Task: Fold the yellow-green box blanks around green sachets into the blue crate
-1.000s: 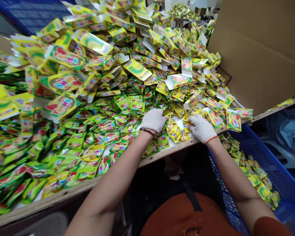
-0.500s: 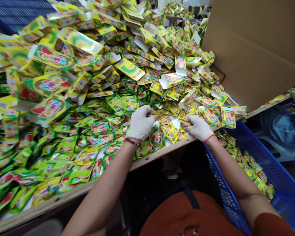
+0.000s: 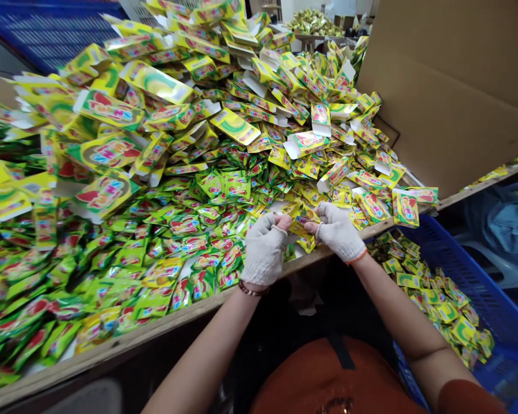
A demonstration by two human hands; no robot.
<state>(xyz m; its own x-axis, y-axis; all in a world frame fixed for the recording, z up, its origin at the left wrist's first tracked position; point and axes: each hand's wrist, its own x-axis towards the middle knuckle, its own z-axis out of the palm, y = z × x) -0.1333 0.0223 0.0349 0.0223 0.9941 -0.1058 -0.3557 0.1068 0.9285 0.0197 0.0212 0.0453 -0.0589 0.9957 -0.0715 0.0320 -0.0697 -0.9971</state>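
Both my hands wear off-white knitted gloves with bare fingertips. My left hand (image 3: 265, 247), with a beaded bracelet at the wrist, pinches the left side of some yellow candy sachets (image 3: 301, 219). My right hand (image 3: 340, 234) closes its thumb and fingers on their right side. The sachets are held just above the table's front edge; how many there are I cannot tell. Green sachets (image 3: 185, 224) with watermelon pictures spread to the left of my hands. Behind them, small yellow-and-green cardboard boxes (image 3: 237, 125) lie in a high heap, several with open flaps.
A wooden rim (image 3: 164, 322) edges the table. Below it at right stands a blue plastic crate (image 3: 492, 316) holding many packed boxes (image 3: 446, 305). A large cardboard sheet (image 3: 449, 86) rises at the right. Another blue crate (image 3: 64, 34) is at back left. Another person's arm shows at far right.
My hands have drawn together and slightly toward me, lifting yellow sachets off the table between them. The view has shifted a little to the left.
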